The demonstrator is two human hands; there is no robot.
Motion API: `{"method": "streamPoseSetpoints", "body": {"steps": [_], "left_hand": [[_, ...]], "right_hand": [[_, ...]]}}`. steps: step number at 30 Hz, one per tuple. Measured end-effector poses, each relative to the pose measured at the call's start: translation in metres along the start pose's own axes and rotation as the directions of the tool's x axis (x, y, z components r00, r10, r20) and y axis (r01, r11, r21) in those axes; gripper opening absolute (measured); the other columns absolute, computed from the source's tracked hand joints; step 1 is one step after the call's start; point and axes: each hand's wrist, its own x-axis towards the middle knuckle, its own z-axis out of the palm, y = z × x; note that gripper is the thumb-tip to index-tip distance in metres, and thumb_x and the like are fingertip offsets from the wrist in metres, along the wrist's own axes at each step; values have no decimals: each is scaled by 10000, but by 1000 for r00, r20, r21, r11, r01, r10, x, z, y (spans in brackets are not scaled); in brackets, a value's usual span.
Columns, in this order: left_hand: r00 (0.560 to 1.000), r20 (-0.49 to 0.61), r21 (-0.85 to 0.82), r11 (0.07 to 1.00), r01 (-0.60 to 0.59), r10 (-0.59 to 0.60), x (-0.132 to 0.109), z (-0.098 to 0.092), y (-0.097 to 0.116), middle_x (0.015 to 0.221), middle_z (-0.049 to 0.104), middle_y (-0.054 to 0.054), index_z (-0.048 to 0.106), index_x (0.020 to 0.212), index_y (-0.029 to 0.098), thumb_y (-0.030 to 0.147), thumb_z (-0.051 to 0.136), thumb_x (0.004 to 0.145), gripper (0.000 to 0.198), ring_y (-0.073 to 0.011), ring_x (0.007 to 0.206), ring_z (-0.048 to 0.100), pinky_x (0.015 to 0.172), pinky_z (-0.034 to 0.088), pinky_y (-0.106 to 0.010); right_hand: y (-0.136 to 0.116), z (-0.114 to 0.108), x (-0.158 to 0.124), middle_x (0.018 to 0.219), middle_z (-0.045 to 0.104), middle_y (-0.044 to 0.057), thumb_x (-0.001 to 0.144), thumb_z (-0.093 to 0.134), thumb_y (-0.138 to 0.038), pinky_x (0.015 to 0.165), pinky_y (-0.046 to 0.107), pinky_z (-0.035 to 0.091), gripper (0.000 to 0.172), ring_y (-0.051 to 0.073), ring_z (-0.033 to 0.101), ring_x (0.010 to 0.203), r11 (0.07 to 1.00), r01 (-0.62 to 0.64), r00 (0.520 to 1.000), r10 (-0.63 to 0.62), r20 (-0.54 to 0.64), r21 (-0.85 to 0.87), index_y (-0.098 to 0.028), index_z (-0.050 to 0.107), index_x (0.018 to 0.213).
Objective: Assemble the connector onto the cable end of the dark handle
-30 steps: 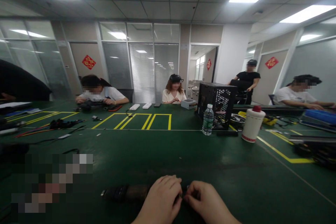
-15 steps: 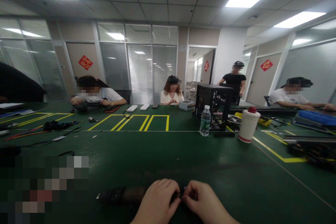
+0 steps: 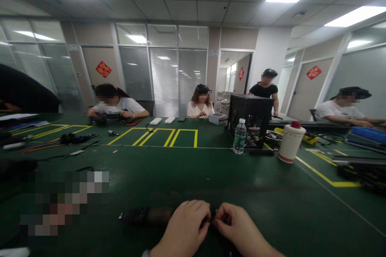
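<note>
A dark cylindrical tool (image 3: 147,217) with a metal tip at its left end lies on the green table in front of me. Its right end disappears behind my left hand (image 3: 191,225), whose fingers are curled and pinched together. Close by on the right, my right hand (image 3: 233,225) has thumb and forefinger pressed together, almost touching the left fingertips. Something small and dark seems to be between the two hands, but the fingers cover it.
A water bottle (image 3: 240,136), a white bottle with a red cap (image 3: 291,142) and a black computer case (image 3: 250,118) stand ahead to the right. Cables (image 3: 70,138) lie at left on the green table (image 3: 169,172). Several people sit or stand around it.
The whole view has shifted slightly, with the scene sliding right. Both hands keep their pinched pose beside the tool. Behind the case, the standing person has moved a little.
</note>
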Motion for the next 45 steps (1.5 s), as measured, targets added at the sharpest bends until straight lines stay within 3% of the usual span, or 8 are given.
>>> {"method": "streamPoseSetpoints", "body": {"steps": [4,8,12,18,24,32,39,45], "left_hand": [[999,-9,-17,999,-40,40,0,1,-1,1154,646,16,606,962,243,60,555,801,249,-211,1088,562,967,389,-362],[1000,-11,-9,1000,8,-8,0,-3,3,1107,656,-8,606,961,229,122,598,800,194,-230,1030,579,952,404,-386],[999,17,-12,999,-34,34,0,-5,4,1104,650,7,602,953,236,88,545,816,209,-217,1046,573,950,402,-376],[999,-51,11,1000,11,-11,-1,-2,4,1089,637,-24,592,990,223,119,605,736,275,-241,1013,568,961,398,-397],[998,-35,13,999,-43,43,0,1,0,1112,648,-3,615,924,232,119,566,837,150,-227,1074,561,974,381,-381],[1000,-1,7,1000,-12,12,0,-4,2,1030,641,15,595,1008,247,105,600,784,265,-212,959,571,882,403,-358],[1000,-10,24,1000,8,-8,1,1,0,937,609,6,580,937,230,79,534,783,220,-205,885,548,793,382,-333],[1000,7,16,1000,-6,5,0,-6,4,917,601,16,569,923,231,101,541,777,198,-196,851,543,763,376,-325]], "right_hand": [[-1,0,0,717,674,-18,791,643,-119,579,185,405,70,143,604,666,1000,6,1000,-6,-7,4,-167,678,753],[-3,-1,1,708,669,-18,786,639,-109,581,184,407,76,142,602,663,1000,4,1000,-4,-3,10,-163,676,747],[-4,-1,1,715,674,-15,788,640,-111,586,187,410,74,146,609,671,1000,0,1000,0,-6,5,-162,678,749],[-2,1,0,696,668,-13,779,640,-102,564,183,398,78,141,602,649,1000,-12,1000,12,-8,13,-157,673,735],[5,3,2,702,665,-22,769,633,-87,574,174,401,90,136,597,660,1000,-2,1000,2,-10,17,-165,670,743],[6,2,3,688,662,-22,772,632,-84,542,176,386,91,138,597,635,1000,4,1000,-4,-8,28,-167,660,747],[4,2,2,671,644,-30,764,612,-72,539,168,391,109,130,590,622,1000,21,1000,-20,-17,24,-173,639,734],[3,2,1,663,641,-34,757,614,-72,529,165,389,108,127,591,613,1000,22,1000,-21,-20,15,-174,635,730]]}}
